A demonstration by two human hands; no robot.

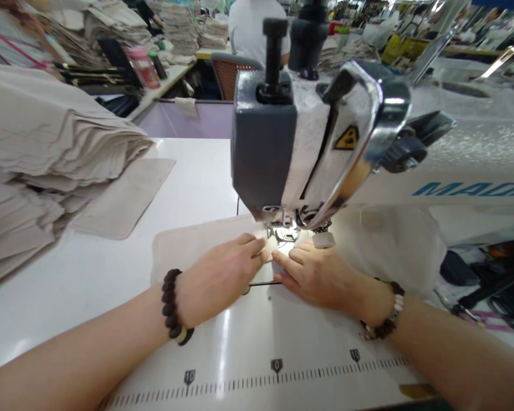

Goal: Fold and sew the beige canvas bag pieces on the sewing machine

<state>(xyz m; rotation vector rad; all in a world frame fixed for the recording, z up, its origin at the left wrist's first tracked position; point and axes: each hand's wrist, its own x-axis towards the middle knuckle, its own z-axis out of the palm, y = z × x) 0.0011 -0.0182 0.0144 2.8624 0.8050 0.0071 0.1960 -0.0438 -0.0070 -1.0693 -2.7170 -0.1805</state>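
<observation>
A pale beige fabric piece (197, 242) lies flat on the white sewing table, reaching toward the sewing machine's presser foot (285, 233). My left hand (225, 274) is closed on its right part, thumb and fingers together just left of the foot. My right hand (321, 271) rests just right of and in front of the foot, index finger and thumb stretched out and apart, touching down near the needle plate. Beaded bracelets circle both wrists. The grey and white machine head (263, 142) stands over the work, and its lamp lights the needle area. Exactly what lies under my right palm is hidden.
Stacked beige fabric pieces (55, 131) cover the table's left side, with a single loose piece (126, 197) beside them. Pale material (385, 245) lies under the machine arm. A ruler scale (278, 377) marks the front edge. Beyond sits a person (252, 25) in white.
</observation>
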